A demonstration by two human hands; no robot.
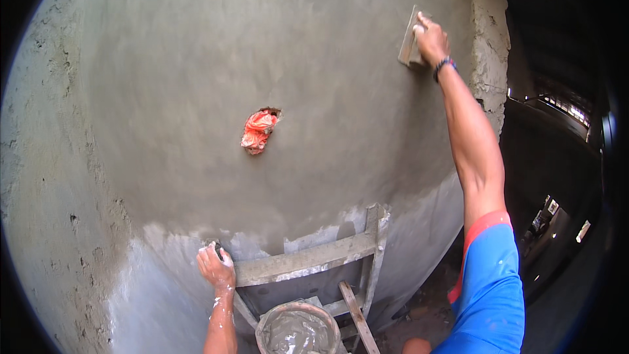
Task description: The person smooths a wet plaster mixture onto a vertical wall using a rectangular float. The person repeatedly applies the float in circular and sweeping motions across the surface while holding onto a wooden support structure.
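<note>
High on the right, my right hand [432,40] is closed around the handle of a flat rectangular plastering trowel [409,44]. The trowel lies against the wet grey plaster wall [327,92], near the wall's rough right edge. Lower left, my left hand [216,267] is closed at the top of the left post of a wooden ladder-like frame [304,261], which stands against the wall; part of that grip is hidden. Crumpled orange plastic [258,130] fills a hole in the middle of the plaster.
A round bucket of wet grey mortar [298,331] sits low within the frame. Beside it a loose wooden slat [358,318] leans at a slant. Rougher, drier wall [52,177] runs along the left. Beyond the broken right edge [490,46] lies a dark space.
</note>
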